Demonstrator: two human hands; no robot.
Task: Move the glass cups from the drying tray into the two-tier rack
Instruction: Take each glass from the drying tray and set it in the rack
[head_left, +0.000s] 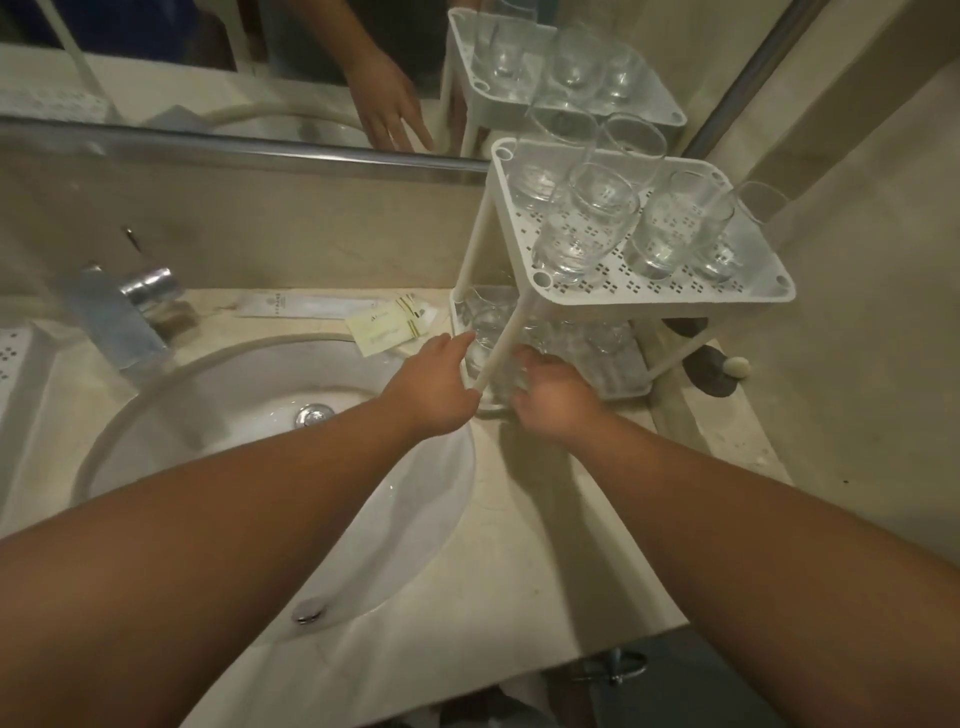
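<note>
Both hands reach into the rack's lower tier (618, 371), right of centre. The right hand (553, 400) looks clamped on a glass cup (506, 376); the left hand (431, 382) has fingers apart. Next: seat it, then let go.

This place is a bathroom, probably in a hotel. A round white washbasin (280, 441) is set into a beige stone counter (545, 545), with a chrome tap (135, 312) at its back edge. A wide mirror (234, 67) covers the wall behind. Small packed guest toiletries (392, 325) lie on the counter behind the basin.
</note>
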